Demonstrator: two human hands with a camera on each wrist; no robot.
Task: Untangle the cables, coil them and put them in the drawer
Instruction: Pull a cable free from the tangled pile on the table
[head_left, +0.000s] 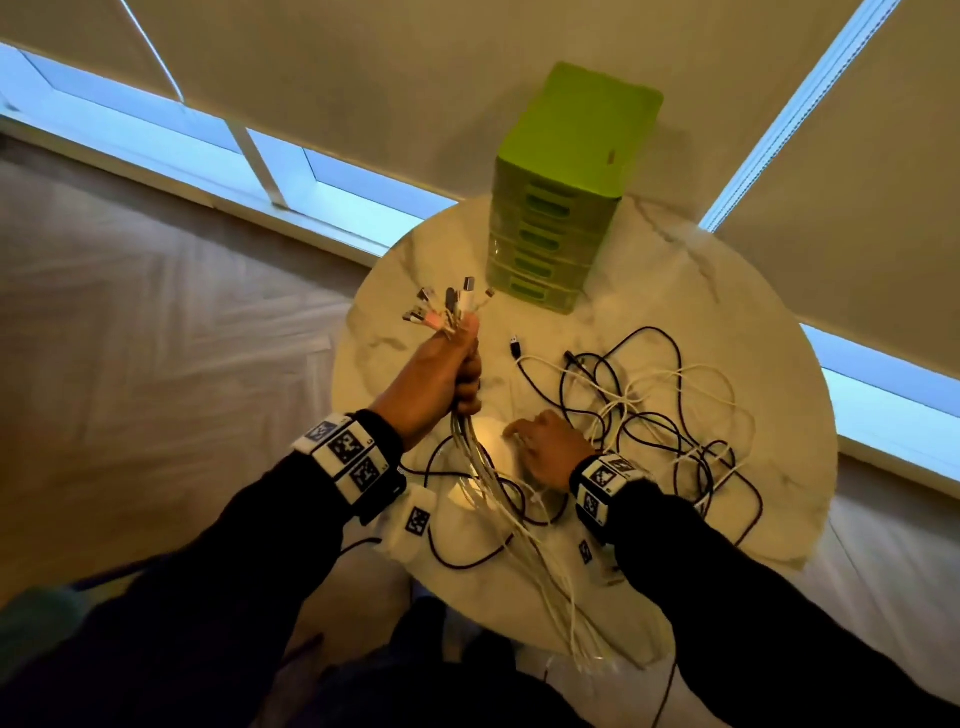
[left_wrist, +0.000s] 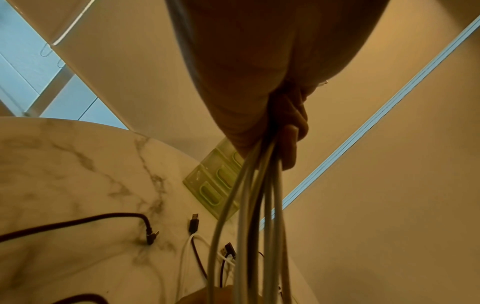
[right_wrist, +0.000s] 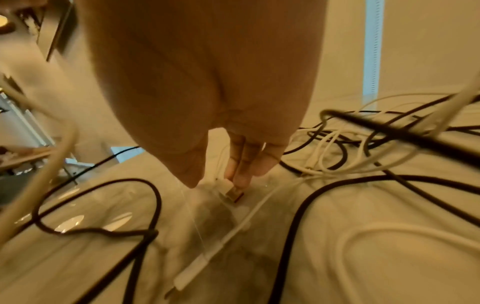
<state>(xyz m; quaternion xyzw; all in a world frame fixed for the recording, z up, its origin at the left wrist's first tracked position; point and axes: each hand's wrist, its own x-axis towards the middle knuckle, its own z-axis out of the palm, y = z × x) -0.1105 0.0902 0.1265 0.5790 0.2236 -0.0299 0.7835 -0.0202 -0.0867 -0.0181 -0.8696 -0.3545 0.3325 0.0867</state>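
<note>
I see a round marble table (head_left: 717, 291) with grey veining, standing on pale herringbone wood flooring (head_left: 130, 338). Behind it, beige roller blinds (head_left: 363, 78) hang over low windows (head_left: 156, 135) showing blue daylight, and a white window frame (head_left: 254, 161) divides the panes.

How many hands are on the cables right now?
2. The left hand grips a bundle of white cables, raised over the table. The right hand is down at the tabletop, fingertips touching a white USB plug.
</note>
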